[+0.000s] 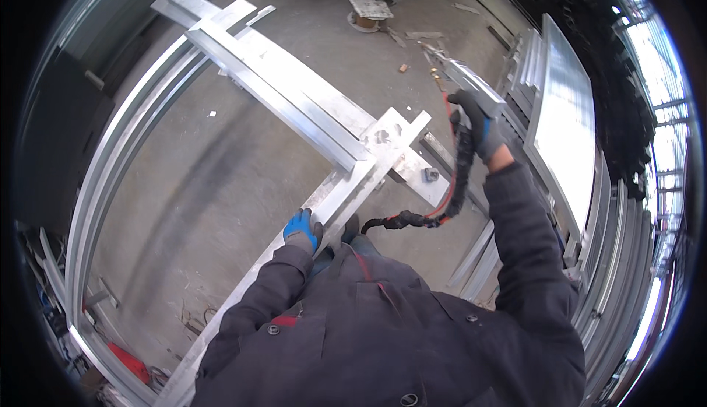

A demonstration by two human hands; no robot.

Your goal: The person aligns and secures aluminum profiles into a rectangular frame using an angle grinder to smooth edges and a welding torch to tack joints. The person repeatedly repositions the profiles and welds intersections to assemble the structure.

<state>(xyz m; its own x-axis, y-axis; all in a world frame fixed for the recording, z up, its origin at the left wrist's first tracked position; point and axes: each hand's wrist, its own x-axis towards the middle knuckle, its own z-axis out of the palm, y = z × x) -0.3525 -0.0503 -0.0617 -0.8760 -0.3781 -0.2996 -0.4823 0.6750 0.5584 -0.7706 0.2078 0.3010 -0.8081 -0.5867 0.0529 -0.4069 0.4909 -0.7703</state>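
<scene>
A large frame of silvery metal beams point(276, 123) stands in front of me. My left hand point(300, 232), in a blue and grey glove, rests on the near beam point(352, 195) with its fingers curled over it. Out to the right, clear of the frame, my raised right hand point(475, 123) wears a dark glove and is closed around a welding torch; its grip is mostly hidden by the fingers. A black-wrapped cable point(462, 164) hangs from that hand and curves down toward my body, with a thin red line beside it.
A small grey block point(431, 176) sits on the plate at the frame's corner. Stacked metal profiles and a pale sheet point(563, 120) stand at the right. Farther off, a spool-like object point(370, 11) is on the floor. A red object point(129, 363) lies at the lower left.
</scene>
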